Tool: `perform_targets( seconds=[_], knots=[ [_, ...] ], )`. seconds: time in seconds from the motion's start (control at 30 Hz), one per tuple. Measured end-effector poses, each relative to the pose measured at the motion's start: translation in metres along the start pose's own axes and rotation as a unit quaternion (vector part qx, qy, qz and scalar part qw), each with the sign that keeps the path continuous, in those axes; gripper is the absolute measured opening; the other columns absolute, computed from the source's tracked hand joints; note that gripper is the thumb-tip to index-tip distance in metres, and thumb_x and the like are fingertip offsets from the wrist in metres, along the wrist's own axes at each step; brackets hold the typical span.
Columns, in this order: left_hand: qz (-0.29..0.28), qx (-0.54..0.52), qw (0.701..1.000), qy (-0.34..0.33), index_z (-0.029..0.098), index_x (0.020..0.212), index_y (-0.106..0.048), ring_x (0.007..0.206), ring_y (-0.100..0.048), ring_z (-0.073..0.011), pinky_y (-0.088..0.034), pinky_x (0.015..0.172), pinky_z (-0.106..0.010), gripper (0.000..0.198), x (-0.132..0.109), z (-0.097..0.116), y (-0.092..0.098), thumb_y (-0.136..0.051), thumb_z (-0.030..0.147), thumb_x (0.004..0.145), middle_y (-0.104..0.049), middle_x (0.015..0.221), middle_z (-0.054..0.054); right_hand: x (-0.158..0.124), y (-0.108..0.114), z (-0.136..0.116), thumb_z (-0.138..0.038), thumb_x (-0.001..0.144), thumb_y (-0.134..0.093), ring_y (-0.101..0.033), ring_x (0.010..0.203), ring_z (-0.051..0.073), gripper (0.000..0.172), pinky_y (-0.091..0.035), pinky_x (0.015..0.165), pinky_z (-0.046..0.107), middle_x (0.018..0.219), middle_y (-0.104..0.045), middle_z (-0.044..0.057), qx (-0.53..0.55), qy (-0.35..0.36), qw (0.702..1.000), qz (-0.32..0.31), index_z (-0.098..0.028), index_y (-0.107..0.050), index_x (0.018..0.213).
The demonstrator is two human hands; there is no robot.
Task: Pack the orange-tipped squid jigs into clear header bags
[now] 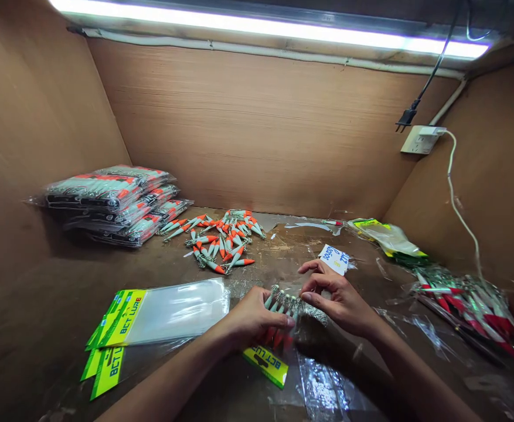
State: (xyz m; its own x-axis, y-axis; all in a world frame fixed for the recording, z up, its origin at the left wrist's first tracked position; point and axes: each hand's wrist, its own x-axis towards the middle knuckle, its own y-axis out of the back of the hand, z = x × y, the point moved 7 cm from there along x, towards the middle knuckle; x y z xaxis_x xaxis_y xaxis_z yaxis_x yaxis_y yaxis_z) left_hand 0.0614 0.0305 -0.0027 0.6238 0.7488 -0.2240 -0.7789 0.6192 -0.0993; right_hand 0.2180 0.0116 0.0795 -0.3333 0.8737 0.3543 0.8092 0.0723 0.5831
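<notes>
Gripping between thumb and fingers, the left hand (258, 314) is holding a row of slim pale-green lures (276, 306) with orange ends (278, 337) and wiry metal hook crowns (290, 300); whether the right hand (340, 293) is pinching a crown or only touching it cannot be told. Neighbouring hooks could be snagging one another if pulled unevenly, or points pricking the right fingertips; a slackening left thumb would be letting lures slip. Relative to the grip, orange ends are pointing nearward over a yellow-and-green bag header (273, 368), crowns are projecting beyond the thumb, and a loose pile of orange-and-white lures (224, 243) is lying well beyond.
</notes>
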Motion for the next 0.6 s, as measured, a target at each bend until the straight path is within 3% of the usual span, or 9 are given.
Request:
perform_targets(
  seconds=[0.2,0.47,0.53,0.6],
  knots=[
    [0.01,-0.04,0.999,0.004,0.013,0.073,-0.067,0.046,-0.054,-0.0136,-0.04,0.049,-0.025,0.032,0.005,-0.009,0.003,-0.086,0.035,0.06,-0.064,0.06,-0.002,0.001,-0.002,0.002,-0.035,0.091,-0.062,-0.056,0.11,0.024,0.019,-0.045,0.093,0.036,0.121,-0.057,0.008,-0.009,-0.003,1.0,0.004,-0.022,-0.07,0.081],
    [-0.013,-0.004,1.0,0.002,0.012,0.08,-0.071,0.056,-0.057,-0.0129,-0.039,0.054,-0.022,0.036,-0.003,0.004,0.006,-0.087,0.038,0.06,-0.067,0.069,-0.002,0.0,0.001,0.004,-0.032,0.093,-0.059,-0.056,0.111,0.023,0.019,-0.043,0.096,0.035,0.122,-0.058,0.008,-0.007,0.001,1.0,-0.006,-0.021,-0.067,0.081],
    [-0.016,-0.018,1.0,0.011,0.011,0.08,-0.071,0.055,-0.056,-0.0126,-0.039,0.054,-0.022,0.039,-0.003,0.002,0.006,-0.087,0.041,0.061,-0.067,0.069,-0.003,0.001,0.0,0.01,-0.033,0.092,-0.059,-0.056,0.111,0.024,0.019,-0.044,0.093,0.035,0.121,-0.058,0.008,0.015,-0.012,1.0,0.012,-0.02,-0.066,0.08],
    [-0.01,-0.037,0.999,0.011,0.01,0.08,-0.071,0.054,-0.056,-0.0123,-0.039,0.054,-0.022,0.042,-0.001,0.0,0.006,-0.087,0.044,0.061,-0.066,0.068,-0.004,0.002,-0.002,0.021,-0.036,0.091,-0.061,-0.059,0.105,0.023,0.016,-0.047,0.087,0.034,0.12,-0.06,0.009,0.077,-0.045,0.995,0.047,-0.021,-0.065,0.092]
  ],
)
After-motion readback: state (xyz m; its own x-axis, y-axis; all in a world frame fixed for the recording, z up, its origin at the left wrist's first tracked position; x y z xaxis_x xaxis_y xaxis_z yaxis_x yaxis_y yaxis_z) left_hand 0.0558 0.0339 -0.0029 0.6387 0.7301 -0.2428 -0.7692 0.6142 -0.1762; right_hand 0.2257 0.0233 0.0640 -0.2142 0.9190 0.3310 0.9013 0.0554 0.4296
